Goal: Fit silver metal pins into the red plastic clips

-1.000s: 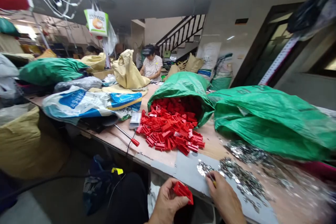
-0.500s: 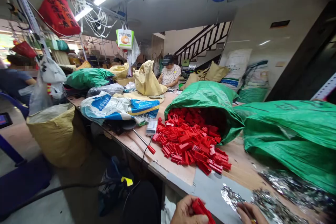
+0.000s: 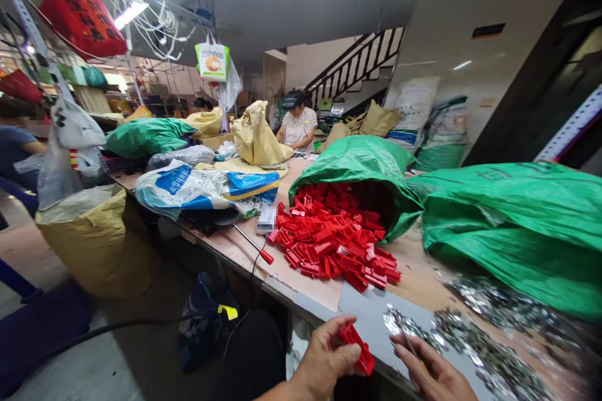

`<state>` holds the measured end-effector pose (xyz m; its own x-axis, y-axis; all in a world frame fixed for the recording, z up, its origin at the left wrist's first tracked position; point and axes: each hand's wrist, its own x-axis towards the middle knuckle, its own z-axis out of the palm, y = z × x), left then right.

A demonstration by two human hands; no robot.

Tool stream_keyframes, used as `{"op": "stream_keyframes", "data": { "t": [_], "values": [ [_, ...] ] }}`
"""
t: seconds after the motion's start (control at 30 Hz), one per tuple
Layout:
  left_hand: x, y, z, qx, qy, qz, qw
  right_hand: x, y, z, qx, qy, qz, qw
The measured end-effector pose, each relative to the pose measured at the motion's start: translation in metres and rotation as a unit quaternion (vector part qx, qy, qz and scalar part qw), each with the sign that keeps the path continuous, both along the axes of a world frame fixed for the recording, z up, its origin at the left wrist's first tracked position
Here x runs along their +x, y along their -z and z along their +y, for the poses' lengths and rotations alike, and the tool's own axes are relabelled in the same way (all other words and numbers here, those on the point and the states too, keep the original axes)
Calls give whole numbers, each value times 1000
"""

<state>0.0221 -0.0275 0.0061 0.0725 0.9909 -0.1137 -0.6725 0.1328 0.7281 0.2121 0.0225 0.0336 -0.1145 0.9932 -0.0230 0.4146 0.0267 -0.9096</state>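
Note:
My left hand is closed around one red plastic part, a small hollow block-like piece, with the thumb on its near side. In my right hand is a thin metal tool, pinched between thumb and fingers; its exact kind is not clear. The tool's tip points toward a small heap of shiny metal pieces on a grey sheet. Beyond my hands, a pile of red plastic parts spills from the mouth of a green sack.
More metal pieces spread to the right, below a second green sack. A red-handled tool lies near the table edge. A white and blue sack is farther left. Another person sits across the table.
The view has shifted a little. Both hands have come up farther into view, and the red part in my left hand shows more fully. The right hand still holds the thin tool.

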Motion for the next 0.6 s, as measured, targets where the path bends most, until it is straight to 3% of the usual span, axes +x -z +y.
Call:
{"op": "stream_keyframes", "data": {
  "t": [0.2, 0.47, 0.6],
  "values": [
    [-7, -28, -13, 21, -22, 58, 998, -29, -27, -28, -1, -45, 50, 998],
    [-13, -26, -17, 43, -13, 156, 987, -42, -24, -41, -25, -77, 107, 991],
    [-13, -32, -20, 54, -15, 186, 981, -44, -24, -45, -17, -82, 102, 991]
  ]
}}
